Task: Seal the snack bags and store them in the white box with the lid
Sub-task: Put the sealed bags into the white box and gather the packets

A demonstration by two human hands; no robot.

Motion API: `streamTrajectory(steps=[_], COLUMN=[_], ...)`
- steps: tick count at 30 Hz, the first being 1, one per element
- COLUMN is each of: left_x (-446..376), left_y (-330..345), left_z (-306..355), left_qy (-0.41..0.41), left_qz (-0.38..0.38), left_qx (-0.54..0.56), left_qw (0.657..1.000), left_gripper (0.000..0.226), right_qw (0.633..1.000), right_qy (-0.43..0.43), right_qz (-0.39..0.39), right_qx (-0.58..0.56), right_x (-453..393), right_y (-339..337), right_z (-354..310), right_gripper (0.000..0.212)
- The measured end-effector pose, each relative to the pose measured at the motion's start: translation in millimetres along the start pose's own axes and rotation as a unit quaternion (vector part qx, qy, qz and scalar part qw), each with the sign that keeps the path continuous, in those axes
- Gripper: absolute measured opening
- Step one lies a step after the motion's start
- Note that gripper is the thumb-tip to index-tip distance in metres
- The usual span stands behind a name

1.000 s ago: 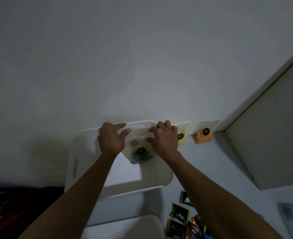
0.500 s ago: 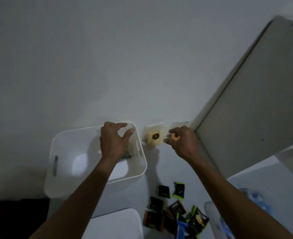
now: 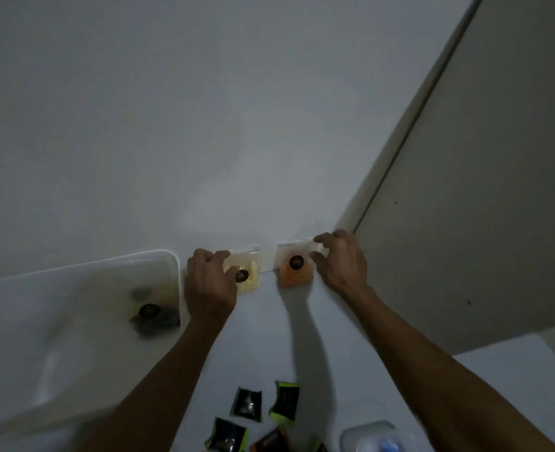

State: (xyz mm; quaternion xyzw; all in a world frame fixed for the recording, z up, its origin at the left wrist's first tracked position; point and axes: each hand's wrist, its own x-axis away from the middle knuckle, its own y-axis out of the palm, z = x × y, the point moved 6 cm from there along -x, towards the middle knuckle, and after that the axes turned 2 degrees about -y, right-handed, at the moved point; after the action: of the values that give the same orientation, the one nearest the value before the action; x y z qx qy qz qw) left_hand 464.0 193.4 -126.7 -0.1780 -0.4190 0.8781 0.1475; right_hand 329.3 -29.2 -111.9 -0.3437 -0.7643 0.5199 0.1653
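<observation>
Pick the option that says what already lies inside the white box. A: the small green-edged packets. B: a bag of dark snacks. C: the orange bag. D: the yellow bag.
B: a bag of dark snacks lies in the white box, while the yellow bag and orange bag stand against the wall outside it.

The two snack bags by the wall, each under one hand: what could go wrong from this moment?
1. The right hand pinches only the top edge of the orange bag; if the seal is not fully closed, contents may spill when it is lifted.
2. The left hand covers part of the yellow bag, so its seal cannot be checked.
3. The white box looks blurred, perhaps moving, and could shift away from the bags.
</observation>
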Motion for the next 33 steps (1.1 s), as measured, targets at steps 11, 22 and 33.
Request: streamTrajectory(steps=[11,22,33], left_x=[-27.9,-30.5,-1.8], left_y=[49.5,50.5,41.7], left_z=[-16.6,-9.7,-0.7], left_qy=[0.001,0.037,0.115], left_qz=[-0.009,0.045,-0.015], left_qx=[-0.164,-0.187,-0.223], left_qw=[0.986,0.981,0.968], left_gripper=[0.018,0.004,0.024], right_qw=[0.983,0.973,0.959], right_qy=[-0.133,-0.179,-0.25], right_qz=[0.027,0.048,0.019], right_qx=[0.125,0.138,0.132], right_x=[-46.6,-46.1,-21.2], right_y=[59.0,61.3,47.4], right_z=[10.9,12.7,13.6], right_gripper=[0.021,0.012,0.013])
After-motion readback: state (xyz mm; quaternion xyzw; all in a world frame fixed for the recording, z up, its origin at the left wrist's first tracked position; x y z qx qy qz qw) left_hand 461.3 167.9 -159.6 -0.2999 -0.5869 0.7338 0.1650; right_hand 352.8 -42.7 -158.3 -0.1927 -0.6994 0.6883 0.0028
